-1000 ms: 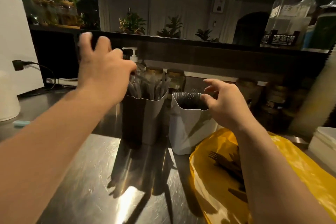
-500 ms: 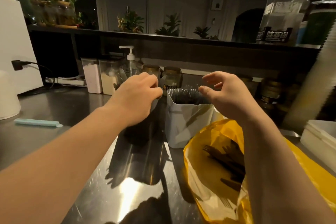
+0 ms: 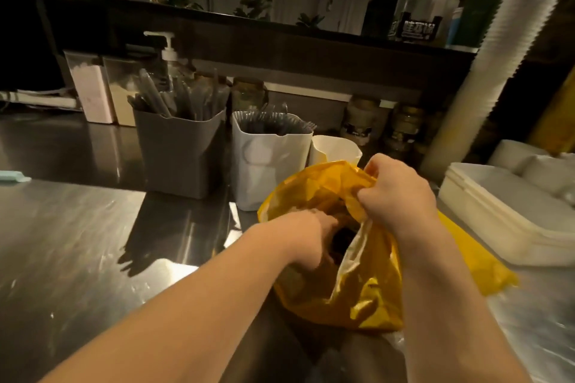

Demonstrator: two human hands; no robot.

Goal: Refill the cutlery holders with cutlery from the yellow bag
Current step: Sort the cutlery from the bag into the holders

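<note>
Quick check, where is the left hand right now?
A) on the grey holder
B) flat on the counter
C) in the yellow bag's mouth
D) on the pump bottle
C: the left hand reaches into the opening of the yellow bag, whose rim the right hand grips.

Steel bench (image 3: pixel 77 242). Grey holder (image 3: pixel 179 152) and white holder (image 3: pixel 267 165) side by side toward back edge. Yellow bag (image 3: pixel 357 289) in front of white holder. White trays (image 3: pixel 504 218) at right edge. Pale blue strip (image 3: pixel 14 176) at left edge.
</note>
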